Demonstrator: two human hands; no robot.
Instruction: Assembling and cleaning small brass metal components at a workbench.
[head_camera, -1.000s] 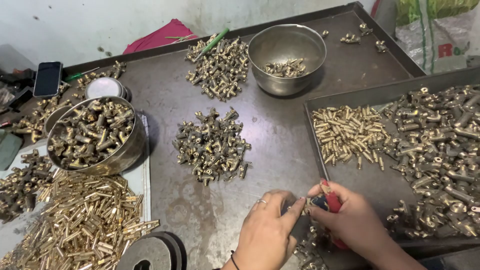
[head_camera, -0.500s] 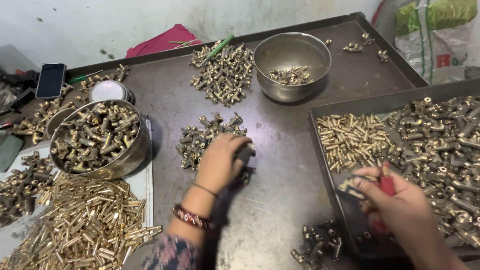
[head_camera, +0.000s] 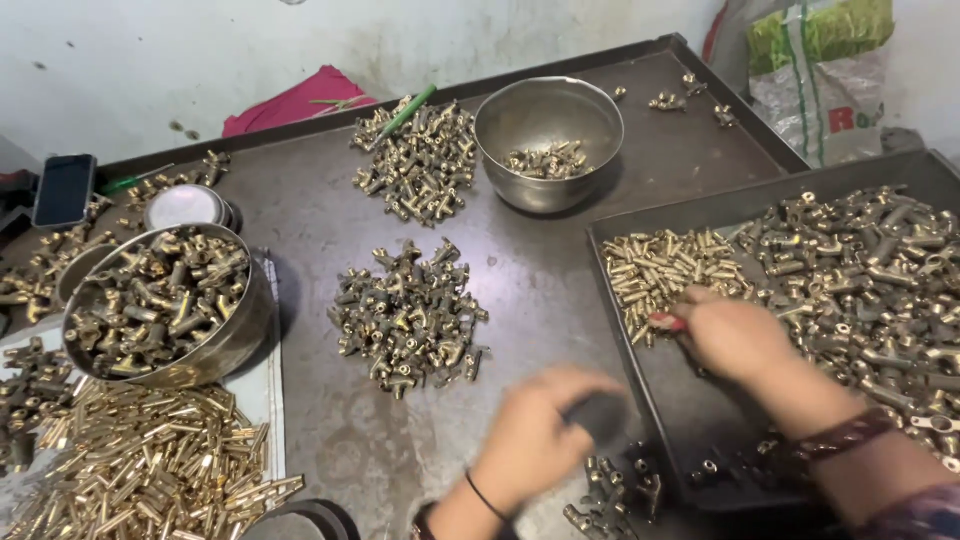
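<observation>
We note the left hand (head_camera: 535, 440) at lower centre of the frame, blurred, fingers curled over a dark fitting (head_camera: 600, 418) just above a small cluster of brass fittings (head_camera: 612, 492) on the desk (head_camera: 320, 215). The right hand (head_camera: 735, 335) sits right of centre inside the dark tray (head_camera: 690, 420), fingertips touching the heap of small brass pins (head_camera: 665, 272); whether it grips anything we cannot tell. A central pile of fittings (head_camera: 408, 315) lies near, and two steel bowls (head_camera: 548, 140) stand well apart.
</observation>
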